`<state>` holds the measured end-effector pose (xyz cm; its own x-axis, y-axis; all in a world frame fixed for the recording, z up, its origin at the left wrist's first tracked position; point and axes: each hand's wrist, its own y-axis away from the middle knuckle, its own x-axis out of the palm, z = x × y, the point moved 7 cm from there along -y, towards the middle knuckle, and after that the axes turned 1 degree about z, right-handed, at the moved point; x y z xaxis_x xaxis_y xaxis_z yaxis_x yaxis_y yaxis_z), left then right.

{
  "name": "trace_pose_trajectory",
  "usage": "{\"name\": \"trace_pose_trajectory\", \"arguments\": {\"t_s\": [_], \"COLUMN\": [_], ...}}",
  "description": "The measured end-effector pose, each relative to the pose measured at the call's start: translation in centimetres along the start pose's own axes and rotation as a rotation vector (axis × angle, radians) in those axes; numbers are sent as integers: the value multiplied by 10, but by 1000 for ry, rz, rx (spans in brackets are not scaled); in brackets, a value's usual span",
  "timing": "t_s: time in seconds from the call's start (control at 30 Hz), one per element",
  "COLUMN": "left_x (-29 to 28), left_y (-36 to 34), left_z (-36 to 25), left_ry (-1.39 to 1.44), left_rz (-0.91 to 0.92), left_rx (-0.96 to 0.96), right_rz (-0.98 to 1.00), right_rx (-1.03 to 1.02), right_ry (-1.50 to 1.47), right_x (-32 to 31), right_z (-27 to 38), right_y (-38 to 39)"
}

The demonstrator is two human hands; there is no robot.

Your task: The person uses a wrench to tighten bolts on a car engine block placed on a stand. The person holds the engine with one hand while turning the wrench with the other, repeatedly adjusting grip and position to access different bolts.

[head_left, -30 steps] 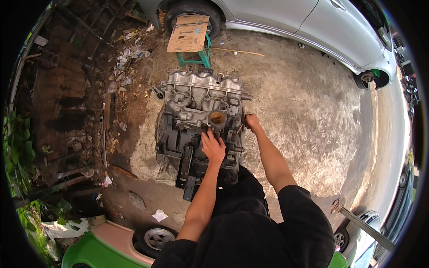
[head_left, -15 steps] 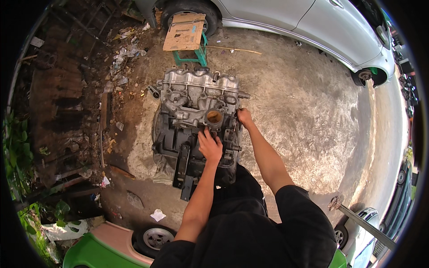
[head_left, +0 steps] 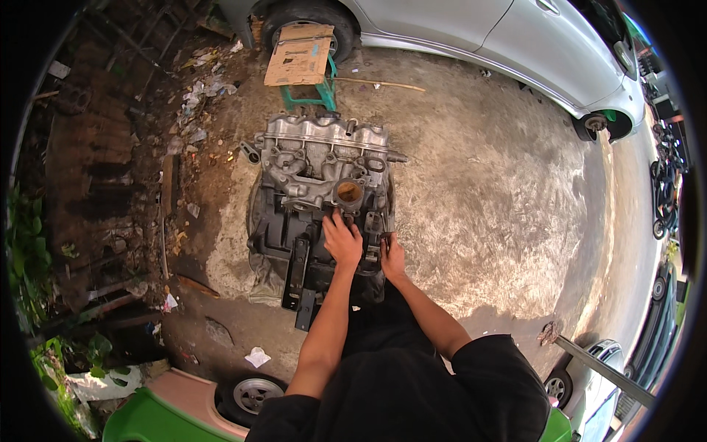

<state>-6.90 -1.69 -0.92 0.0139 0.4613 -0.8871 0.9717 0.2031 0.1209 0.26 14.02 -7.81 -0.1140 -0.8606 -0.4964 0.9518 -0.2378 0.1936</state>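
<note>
The left hand [head_left: 343, 239] is on the near half of the engine [head_left: 305, 193], its fingertips tucked just under the round opening [head_left: 348, 193]; the fingers are slightly bent and a little apart, and whether they grip anything cannot be told. The right hand [head_left: 392, 254] is at the engine's right edge, nearer the person than the opening, its fingers curled against that side; what they close on, if anything, is hidden. Both forearms come from the engine's near side, out of a black shirt [head_left: 412, 390].

The engine stands upright on the floor [head_left: 486, 184] in front of the person. Its ribbed silver cover [head_left: 326, 132] runs along the far edge, and a black bracket [head_left: 297, 272] juts from the near edge, left of the left hand.

Beyond the engine is a green stool [head_left: 324, 96] topped with cardboard [head_left: 302, 66], on which thin dark tools lie. A stick [head_left: 387, 84] lies on the floor to the right of the stool. Farther past the engine stands a silver car [head_left: 442, 29].

Left of the engine are a plank [head_left: 170, 184], scattered litter [head_left: 195, 99] and, well apart, leafy plants [head_left: 29, 243]. On the engine's near left lie white paper [head_left: 257, 357] and, farther off, a wheel [head_left: 252, 395] beside green and pink bodywork [head_left: 184, 398].
</note>
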Motion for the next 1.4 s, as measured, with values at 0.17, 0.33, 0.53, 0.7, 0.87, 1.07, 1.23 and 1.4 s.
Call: {"name": "trace_pose_trajectory", "arguments": {"t_s": [0.17, 0.33, 0.53, 0.7, 0.87, 1.07, 1.23, 1.4], "left_x": [-3, -10, -10, -9, -9, -7, -7, -6], "left_y": [0, 3, 2, 2, 2, 2, 3, 3], "left_z": [-2, -8, -9, -7, -9, -6, -5, -6], "left_ry": [-17, -56, -58, -36, -74, -57, -48, -73], "left_rz": [-9, -151, -139, -94, -126, -118, -97, -98], "left_rx": [26, 101, 93, 66, 93, 84, 73, 61], "right_rz": [-177, -335, -277, -1, 254, 220, 170, 170], "right_rx": [-25, 168, 185, 445, 734, 633, 539, 277], "right_ry": [-74, -121, -80, 59, -223, -212, -11, 320], "right_x": [-23, -56, -71, -39, 9, 9, -3, -3], "right_z": [-16, -34, -38, -69, -101, -87, -92, -84], "right_y": [-1, -14, -76, -129, -125, -120, -160, -197]}}
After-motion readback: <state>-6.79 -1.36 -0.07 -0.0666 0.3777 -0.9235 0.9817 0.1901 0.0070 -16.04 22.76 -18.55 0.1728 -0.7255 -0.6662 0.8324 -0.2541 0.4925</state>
